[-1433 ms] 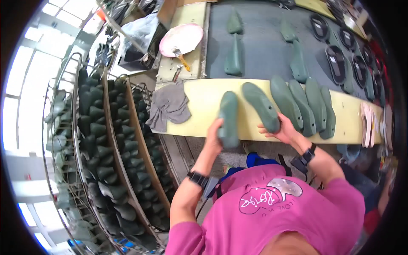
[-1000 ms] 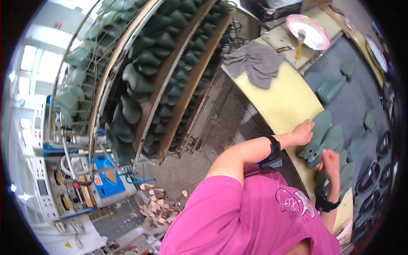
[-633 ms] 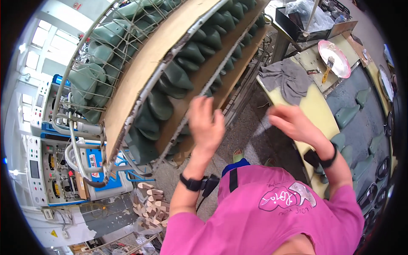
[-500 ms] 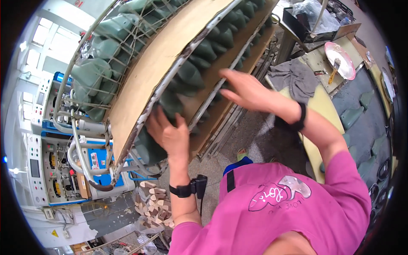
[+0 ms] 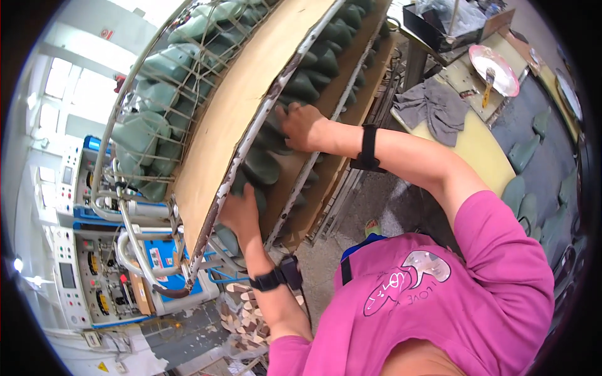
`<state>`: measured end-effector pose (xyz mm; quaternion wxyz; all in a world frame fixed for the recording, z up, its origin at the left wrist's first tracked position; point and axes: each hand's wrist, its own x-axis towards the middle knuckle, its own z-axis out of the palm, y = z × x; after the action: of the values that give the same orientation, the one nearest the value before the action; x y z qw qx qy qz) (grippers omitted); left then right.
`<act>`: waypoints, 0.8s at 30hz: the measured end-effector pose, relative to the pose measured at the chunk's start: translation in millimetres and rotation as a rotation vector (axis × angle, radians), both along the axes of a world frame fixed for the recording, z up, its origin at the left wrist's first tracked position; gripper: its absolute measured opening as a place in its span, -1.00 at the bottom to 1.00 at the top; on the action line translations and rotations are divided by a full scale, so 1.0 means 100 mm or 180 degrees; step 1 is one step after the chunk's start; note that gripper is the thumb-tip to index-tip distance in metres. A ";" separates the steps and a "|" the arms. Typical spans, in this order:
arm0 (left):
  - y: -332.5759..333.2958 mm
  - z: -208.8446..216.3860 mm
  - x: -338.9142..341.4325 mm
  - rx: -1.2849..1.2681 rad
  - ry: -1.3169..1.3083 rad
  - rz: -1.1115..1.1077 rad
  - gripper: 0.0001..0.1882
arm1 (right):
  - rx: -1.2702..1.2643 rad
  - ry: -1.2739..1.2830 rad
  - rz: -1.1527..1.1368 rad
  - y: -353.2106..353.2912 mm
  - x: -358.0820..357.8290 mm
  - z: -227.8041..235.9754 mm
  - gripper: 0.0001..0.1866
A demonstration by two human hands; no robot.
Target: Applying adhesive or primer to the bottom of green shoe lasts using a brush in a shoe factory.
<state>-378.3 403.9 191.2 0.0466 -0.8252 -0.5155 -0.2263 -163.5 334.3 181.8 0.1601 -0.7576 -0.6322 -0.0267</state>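
Note:
Rows of dark green shoe lasts (image 5: 261,165) stand on the middle shelf of a metal rack, under a tan board. My right hand (image 5: 304,128) reaches into that shelf from the right, its fingers curled round the end of one green shoe last (image 5: 271,136). Lower down, near the shelf's close end, my left hand (image 5: 241,213) is among the lasts. Its thumb side shows, while the other fingers are hidden behind the rack's edge and its grip is unclear. A grey-green last (image 5: 226,239) lies just below it.
More green lasts (image 5: 142,133) fill the rack's wire-sided top. Machines with control panels (image 5: 68,276) stand at left, above a heap of brown and white pieces (image 5: 246,319). At right, a workbench bears a grey cloth (image 5: 433,111), a pink-rimmed dish (image 5: 509,80) with a brush, and several lasts.
My right hand has moved left and deeper into the shelf, onto a last. My left hand has shifted slightly down, its spread fingers now mostly out of sight.

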 end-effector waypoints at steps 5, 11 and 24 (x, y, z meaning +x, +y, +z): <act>-0.87 0.34 -0.22 -0.0540 -0.1786 -0.0413 -0.48 | 0.0852 0.2040 -0.0212 -0.67 0.20 -0.08 -0.42; -1.34 0.34 -0.24 -0.2836 -0.4799 -0.1074 -0.59 | 0.1556 0.6274 -0.0357 -2.14 0.44 -0.58 -0.50; -2.24 -1.01 1.82 -0.7486 -0.4369 -0.0527 -0.60 | 0.4596 0.7697 -0.2223 -4.38 0.33 -1.55 -0.52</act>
<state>-196.1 179.9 89.7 -0.9539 -0.1279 -0.2707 -0.0206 -130.2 -103.7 26.3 0.9101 -0.1847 0.2511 0.2730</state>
